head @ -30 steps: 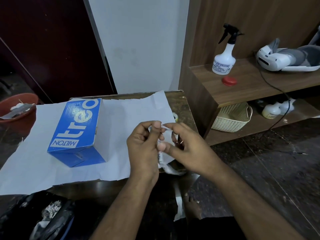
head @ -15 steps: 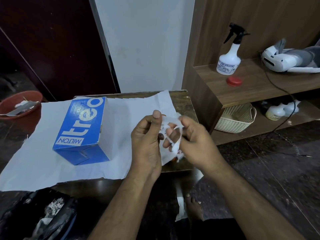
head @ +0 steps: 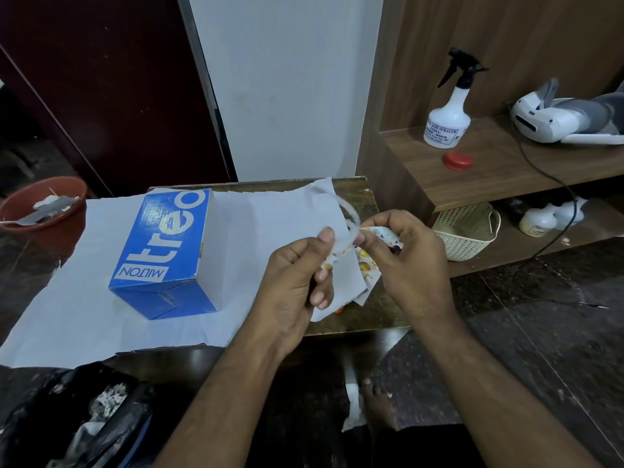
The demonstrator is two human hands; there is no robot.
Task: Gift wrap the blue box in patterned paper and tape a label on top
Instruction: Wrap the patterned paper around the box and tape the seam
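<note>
Fingers (head: 326, 236) of the left hand (head: 290, 285) pinch one end of a narrow patterned strip (head: 347, 244); fingers of the right hand (head: 405, 258) pinch its other end, the strip curling up in a loop between them. Both hands are clenched on it, held just right of the blue box and above the sheet's right edge.

Item 1, blue box (head: 169, 251): closed, lying on its side, printed face up, resting on the sheet. Still bare on every visible face.

Item 2, wrapping paper (head: 77, 298): one large sheet spread flat under the box, plain side up, reaching well left and right of it; near edge overhangs the table (head: 364, 309). Patterned side shows only at a turned corner right of the box, beneath the hands.

Item 3, label and tape: neither identifiable in view.

Step in hand, as judged: handling a scrap or trimmed strip of the paper; wrapping proper not begun. Next move likely calls for setting the strip aside, then lifting a sheet edge over the box, which needs both hands free and the box kept square.

Further out from the box: red bowl (head: 44, 204) to its left; spray bottle (head: 445, 119), red cap (head: 457, 161) and white headset (head: 553, 119) on the shelf to its right; cream basket (head: 469, 231) below.
</note>
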